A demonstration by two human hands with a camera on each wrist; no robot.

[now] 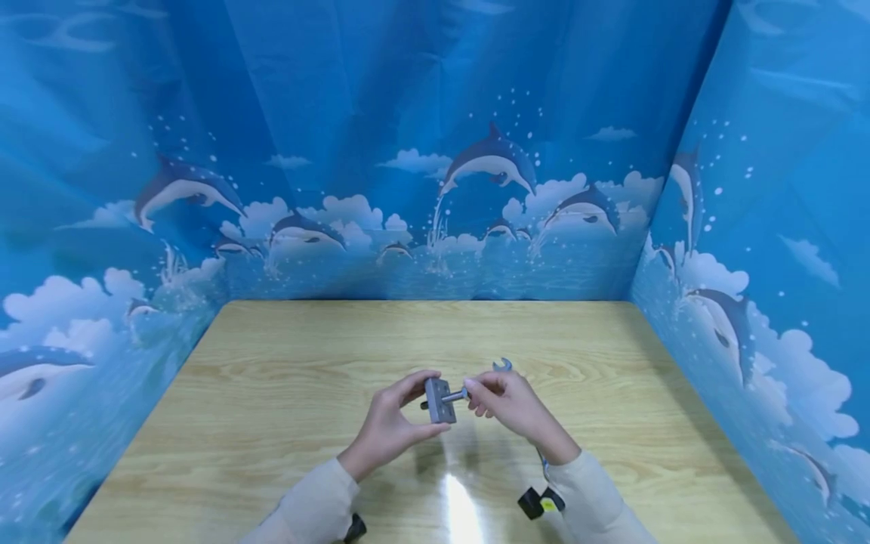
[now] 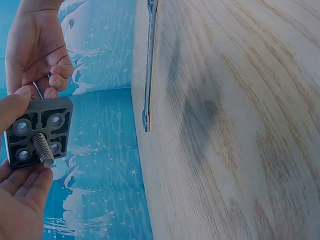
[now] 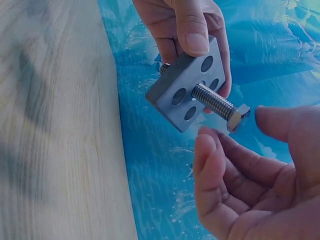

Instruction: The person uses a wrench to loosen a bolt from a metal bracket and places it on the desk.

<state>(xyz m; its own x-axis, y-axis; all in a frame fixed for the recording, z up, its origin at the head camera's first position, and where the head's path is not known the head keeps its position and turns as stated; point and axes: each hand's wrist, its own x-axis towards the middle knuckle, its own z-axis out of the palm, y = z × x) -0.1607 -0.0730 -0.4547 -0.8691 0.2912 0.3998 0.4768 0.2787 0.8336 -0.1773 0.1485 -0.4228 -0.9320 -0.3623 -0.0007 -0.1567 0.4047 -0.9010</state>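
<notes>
My left hand holds a grey square plate by its edges, thumb on one side and fingers on the other. Several round holes surround the middle of the plate. A silver hex bolt passes through its centre, and the threaded end sticks out of the ribbed back. My right hand is at the hex head, with bent fingers around it. In the right wrist view, small gaps show between the head and the thumb and fingertips.
A metal open-ended wrench lies on the wooden table, partly hidden by the right forearm in the head view. Blue dolphin-printed curtains stand along the back and both sides. Black wrist gear shows by the right sleeve.
</notes>
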